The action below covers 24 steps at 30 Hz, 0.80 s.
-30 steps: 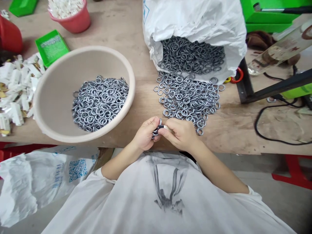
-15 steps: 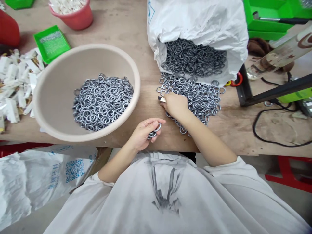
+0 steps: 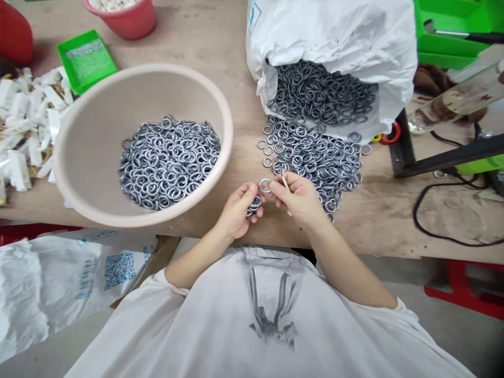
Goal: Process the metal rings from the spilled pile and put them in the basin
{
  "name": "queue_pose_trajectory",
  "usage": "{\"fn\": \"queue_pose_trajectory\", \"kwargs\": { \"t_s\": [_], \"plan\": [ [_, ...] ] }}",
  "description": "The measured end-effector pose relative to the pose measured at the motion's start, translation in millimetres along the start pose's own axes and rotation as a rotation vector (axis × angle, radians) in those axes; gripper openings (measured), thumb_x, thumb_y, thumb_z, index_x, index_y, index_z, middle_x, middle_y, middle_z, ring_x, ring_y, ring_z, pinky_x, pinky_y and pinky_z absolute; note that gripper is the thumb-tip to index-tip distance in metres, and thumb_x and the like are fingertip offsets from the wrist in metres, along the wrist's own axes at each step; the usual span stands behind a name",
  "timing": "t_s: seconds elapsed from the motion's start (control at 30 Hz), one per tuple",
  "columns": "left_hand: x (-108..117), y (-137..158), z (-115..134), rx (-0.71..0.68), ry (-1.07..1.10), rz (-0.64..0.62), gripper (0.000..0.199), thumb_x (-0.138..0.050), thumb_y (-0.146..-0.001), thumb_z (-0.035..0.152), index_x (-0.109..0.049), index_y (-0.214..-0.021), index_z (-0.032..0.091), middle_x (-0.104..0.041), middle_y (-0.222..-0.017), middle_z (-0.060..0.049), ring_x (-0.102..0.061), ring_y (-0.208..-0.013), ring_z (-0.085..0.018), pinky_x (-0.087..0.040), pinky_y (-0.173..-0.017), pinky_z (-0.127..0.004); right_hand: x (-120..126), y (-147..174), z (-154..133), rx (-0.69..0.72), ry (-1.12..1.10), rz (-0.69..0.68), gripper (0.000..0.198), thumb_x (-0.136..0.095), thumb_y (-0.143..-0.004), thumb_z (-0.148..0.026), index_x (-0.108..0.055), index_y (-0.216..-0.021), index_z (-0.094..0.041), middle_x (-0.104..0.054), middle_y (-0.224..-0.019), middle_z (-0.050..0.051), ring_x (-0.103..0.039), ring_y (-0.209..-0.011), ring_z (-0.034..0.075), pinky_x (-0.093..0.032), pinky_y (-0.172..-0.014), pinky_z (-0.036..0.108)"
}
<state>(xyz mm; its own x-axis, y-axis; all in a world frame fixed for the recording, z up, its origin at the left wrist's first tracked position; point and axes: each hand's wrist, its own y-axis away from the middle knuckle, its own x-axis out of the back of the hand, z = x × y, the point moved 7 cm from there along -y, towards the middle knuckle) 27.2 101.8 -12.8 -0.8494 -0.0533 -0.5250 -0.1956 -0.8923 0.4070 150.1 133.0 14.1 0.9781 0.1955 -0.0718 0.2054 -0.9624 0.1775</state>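
My left hand (image 3: pixel 235 212) is closed around several grey metal rings (image 3: pixel 254 206) bunched in its fingers. Just beyond its thumb, a single metal ring (image 3: pixel 265 185) stands between my two hands, pinched by the fingertips of my right hand (image 3: pixel 297 197). That hand also keeps a slim pale tool (image 3: pixel 285 182) tucked in its grip; most of the tool is covered by the fingers. Behind the right hand lies a loose pile of rings (image 3: pixel 315 149) on the table. To the left, a large beige basin (image 3: pixel 90 123) holds a heap of similar rings (image 3: pixel 169 163).
A white sack (image 3: pixel 334 31) lies open at the back, rings spilling from its mouth. Left are white pieces (image 3: pixel 23 110), a green tray (image 3: pixel 87 60) and a pink tub (image 3: pixel 124 18). A black metal frame (image 3: pixel 452 156) and cable (image 3: pixel 419 210) are at right.
My right hand has drawn back from the ring pile towards my left hand, bringing a ring in its fingertips. My left hand still holds its rings. The view has shifted slightly.
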Motion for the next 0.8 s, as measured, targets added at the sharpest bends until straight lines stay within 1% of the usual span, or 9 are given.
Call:
{"fn": "queue_pose_trajectory", "kwargs": {
  "t_s": [0.07,0.13,0.2,0.27,0.37,0.5,0.57,0.67,0.8],
  "plan": [
    [-6,0,-2,-0.062,-0.037,-0.004,0.052,-0.076,-0.074,0.063,-0.058,-0.089,0.017,-0.058,-0.069,0.005,-0.05,-0.042,-0.005,-0.03,-0.033,-0.016,-5,9,2,0.006,-0.038,0.032,0.046,-0.079,-0.072,-0.062,-0.059,-0.078,-0.021,-0.06,-0.066,-0.003,-0.046,-0.051,0.009,-0.038,-0.047,0.024],
    [-8,0,-4,-0.105,-0.069,0.001,0.05,-0.075,-0.075,0.063,-0.056,-0.083,0.018,-0.053,-0.063,0.006,-0.047,-0.04,-0.005,-0.029,-0.033,-0.016,-9,14,3,0.006,-0.047,0.025,0.048,-0.077,-0.073,-0.065,-0.055,-0.076,-0.023,-0.056,-0.063,-0.005,-0.046,-0.05,0.009,-0.039,-0.048,0.024],
    [-11,1,-5,-0.11,-0.091,-0.019,0.049,-0.074,-0.077,0.062,-0.053,-0.077,0.018,-0.051,-0.059,0.007,-0.045,-0.038,-0.004,-0.028,-0.033,-0.015,-11,15,3,0.009,-0.041,-0.008,0.05,-0.076,-0.072,-0.068,-0.052,-0.076,-0.024,-0.055,-0.062,-0.005,-0.049,-0.053,0.011,-0.043,-0.051,0.026],
    [-15,1,-7,-0.077,-0.096,-0.068,0.049,-0.074,-0.078,0.061,-0.051,-0.074,0.017,-0.052,-0.059,0.006,-0.044,-0.037,-0.004,-0.027,-0.033,-0.015,-6,15,1,0.051,-0.015,0.008,0.052,-0.072,-0.074,-0.071,-0.052,-0.077,-0.024,-0.055,-0.065,-0.005,-0.053,-0.058,0.013,-0.045,-0.057,0.027],
    [-20,4,-6,-0.015,-0.069,-0.111,0.048,-0.074,-0.078,0.059,-0.049,-0.074,0.017,-0.055,-0.062,0.005,-0.043,-0.037,-0.003,-0.027,-0.033,-0.016,6,17,-9,0.18,0.155,0.069,0.051,-0.058,-0.085,-0.073,-0.053,-0.077,-0.023,-0.055,-0.066,-0.003,-0.051,-0.063,0.013,-0.041,-0.061,0.027],
    [-20,7,-3,0.014,-0.024,-0.056,0.049,-0.078,-0.074,0.057,-0.048,-0.073,0.018,-0.05,-0.055,0.007,-0.042,-0.035,-0.004,-0.027,-0.032,-0.016,1,30,-21,0.35,0.599,-0.014,0.053,-0.047,-0.094,-0.067,-0.055,-0.07,-0.021,-0.053,-0.063,0.0,-0.045,-0.059,0.013,-0.031,-0.058,0.028],
    [-19,8,-3,0.02,-0.02,-0.034,0.051,-0.08,-0.072,0.058,-0.047,-0.072,0.018,-0.046,-0.052,0.008,-0.042,-0.035,-0.005,-0.028,-0.032,-0.016,-2,36,-24,0.403,0.729,-0.025,0.053,-0.045,-0.095,-0.066,-0.055,-0.07,-0.021,-0.053,-0.064,0.0,-0.046,-0.06,0.014,-0.029,-0.058,0.029],
    [-21,9,-2,0.014,-0.029,-0.047,0.055,-0.082,-0.068,0.061,-0.047,-0.071,0.019,-0.046,-0.051,0.008,-0.042,-0.035,-0.005,-0.029,-0.032,-0.016,-5,39,-26,0.422,0.782,-0.033,0.051,-0.041,-0.098,-0.062,-0.052,-0.068,-0.021,-0.053,-0.065,0.001,-0.046,-0.06,0.014,-0.028,-0.058,0.028],
    [-23,9,-4,0.01,-0.025,-0.086,0.058,-0.084,-0.064,0.063,-0.048,-0.071,0.018,-0.046,-0.053,0.008,-0.04,-0.034,-0.004,-0.03,-0.032,-0.016,-5,38,-27,0.401,0.782,-0.066,0.051,-0.044,-0.097,-0.058,-0.044,-0.062,-0.022,-0.048,-0.06,-0.001,-0.04,-0.055,0.012,-0.025,-0.057,0.028]
  ]
}}
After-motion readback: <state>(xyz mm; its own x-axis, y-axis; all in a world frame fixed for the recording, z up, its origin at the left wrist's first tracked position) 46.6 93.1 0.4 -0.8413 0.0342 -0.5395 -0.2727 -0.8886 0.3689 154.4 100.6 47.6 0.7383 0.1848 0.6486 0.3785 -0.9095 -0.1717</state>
